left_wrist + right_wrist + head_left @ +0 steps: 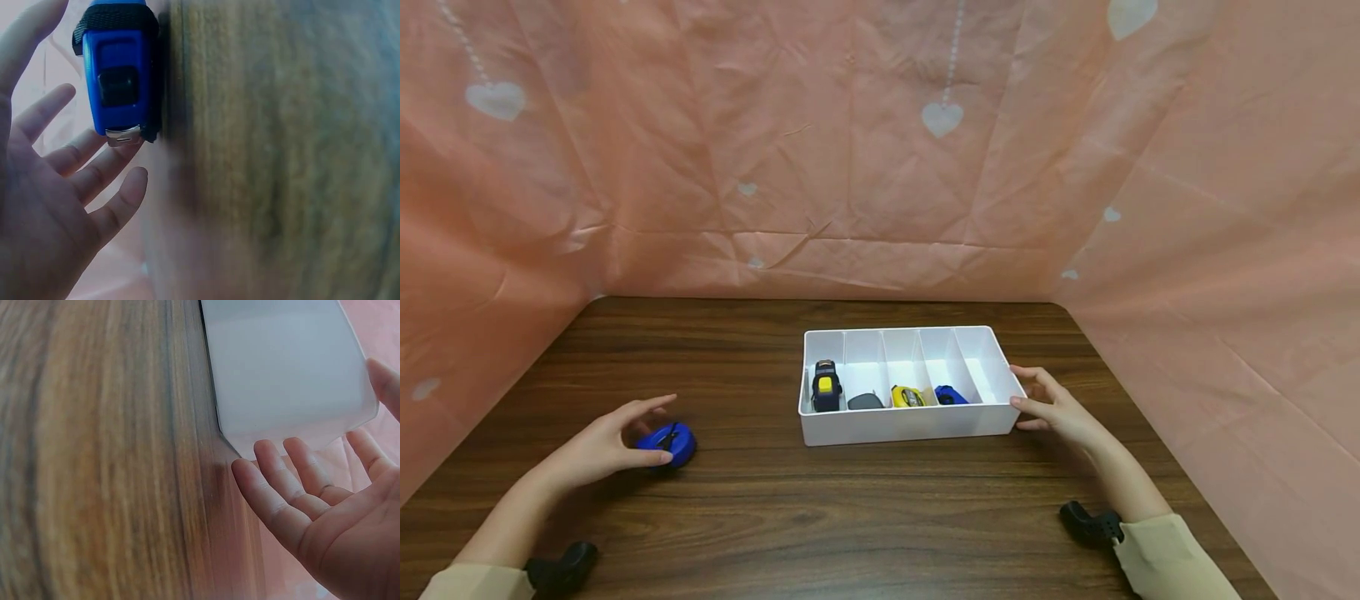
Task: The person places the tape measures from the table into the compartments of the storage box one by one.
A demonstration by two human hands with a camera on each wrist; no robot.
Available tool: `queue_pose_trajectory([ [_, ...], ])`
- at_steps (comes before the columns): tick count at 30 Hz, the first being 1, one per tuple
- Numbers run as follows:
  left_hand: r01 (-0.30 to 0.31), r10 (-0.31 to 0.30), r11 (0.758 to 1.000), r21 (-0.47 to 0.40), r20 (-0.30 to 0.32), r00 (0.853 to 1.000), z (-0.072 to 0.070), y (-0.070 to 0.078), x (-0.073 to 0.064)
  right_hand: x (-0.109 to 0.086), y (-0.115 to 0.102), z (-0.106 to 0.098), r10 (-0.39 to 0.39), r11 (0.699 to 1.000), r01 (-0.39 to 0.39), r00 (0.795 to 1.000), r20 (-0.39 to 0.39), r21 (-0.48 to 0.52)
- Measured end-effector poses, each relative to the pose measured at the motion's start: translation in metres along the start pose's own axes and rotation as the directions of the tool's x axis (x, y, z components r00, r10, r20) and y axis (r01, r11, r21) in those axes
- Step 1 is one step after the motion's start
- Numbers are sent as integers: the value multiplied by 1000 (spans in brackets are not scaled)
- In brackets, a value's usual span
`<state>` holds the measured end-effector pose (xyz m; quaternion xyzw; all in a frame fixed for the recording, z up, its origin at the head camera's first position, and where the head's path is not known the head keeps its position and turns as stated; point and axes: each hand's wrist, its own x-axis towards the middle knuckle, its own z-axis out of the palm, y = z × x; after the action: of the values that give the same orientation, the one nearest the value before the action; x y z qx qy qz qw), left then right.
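Observation:
A blue tape measure (681, 445) with a black wrist strap (119, 22) is on the table at the left. Around it my left hand (598, 443) is spread, thumb on the near side and fingers behind, not curled tight. Its black button and metal end hook (123, 135) face the palm in the left wrist view. My right hand (1060, 412) is at the right end of a white divided tray (910, 425), its loosely extended fingertips right at the end wall. The tray's compartments hold a black tape measure with a yellow button (826, 387), a grey rounded item (865, 402), a yellow tape measure (907, 397) and a blue one (951, 395).
The dark wood table (880, 517) runs back to a pink curtain (850, 167) with white hearts, which also hangs at both sides. A black wrist mount (1088, 525) sits by the right sleeve, and another (561, 569) by the left.

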<state>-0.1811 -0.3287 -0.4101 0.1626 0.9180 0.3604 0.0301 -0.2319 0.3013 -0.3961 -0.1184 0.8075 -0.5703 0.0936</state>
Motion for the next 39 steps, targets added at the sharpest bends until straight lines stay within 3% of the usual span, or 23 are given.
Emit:
queue_pose_trajectory([
  [9, 10, -10, 1000, 6, 24, 1000, 1, -6, 3, 0, 0, 0, 5, 1000, -5, 1000, -5, -4],
  [16, 38, -40, 999, 19, 79, 996, 1, -7, 4, 1, 1, 0, -27, 1000, 27, 1000, 10, 16],
  [26, -31, 33, 999, -14, 110, 993, -1, -11, 4, 1, 2, 0, -25, 999, 24, 1000, 4, 22],
  [34, -26, 29, 999, -26, 139, 990, -2, -12, 4, 2, 2, 0, -15, 1000, 15, 1000, 0, 20],
  [39, -9, 10, 1000, -10, 124, 992, 0, -12, 5, 2, 2, 0, -13, 1000, 13, 1000, 3, 21],
])
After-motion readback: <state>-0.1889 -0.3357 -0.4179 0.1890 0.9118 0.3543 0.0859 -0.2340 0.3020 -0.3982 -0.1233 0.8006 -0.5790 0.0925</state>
